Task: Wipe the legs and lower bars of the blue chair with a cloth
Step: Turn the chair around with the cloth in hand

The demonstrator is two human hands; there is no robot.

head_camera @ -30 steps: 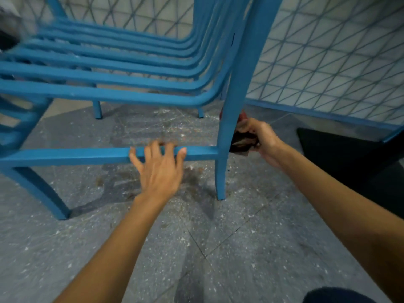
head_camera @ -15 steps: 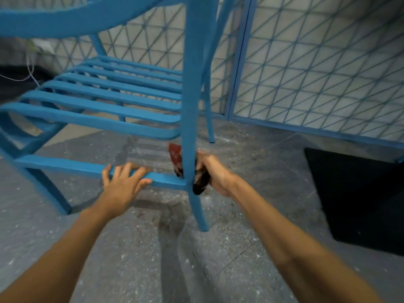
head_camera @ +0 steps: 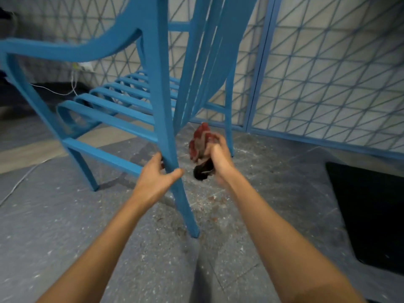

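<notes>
1. Versus half a second ago: the left hand [head_camera: 158, 178] has left the lower side bar [head_camera: 102, 155] and is now wrapped around the near leg [head_camera: 168, 132] of the blue chair [head_camera: 150, 51], thumb on the right face, fingers behind it, just above where that bar meets the leg.
2. The right hand [head_camera: 218, 158] has come off the leg. It is closed around the cloth [head_camera: 200, 142], a bunched red and dark rag, and now sits apart from the leg, to its right, in the gap between the near leg and the far leg [head_camera: 229, 119]. Slight blur on this hand.
3. The view has shifted: more of the armrest [head_camera: 65, 51] and backrest slats [head_camera: 209, 62] show than before.
4. Chair position: all visible feet on the speckled grey floor [head_camera: 65, 237], seat slats [head_camera: 122, 106] running back toward the mesh wall panels [head_camera: 328, 73].
5. Edges: the near leg's foot lands between the two forearms; a dark mat [head_camera: 371, 215] lies well to the right, its edge clear of the chair.
6. A thin white cable [head_camera: 19, 182] trails on the floor at left, near the front leg [head_camera: 85, 169].
7. Open floor lies in front of the near leg and to the right of the cloth hand.
</notes>
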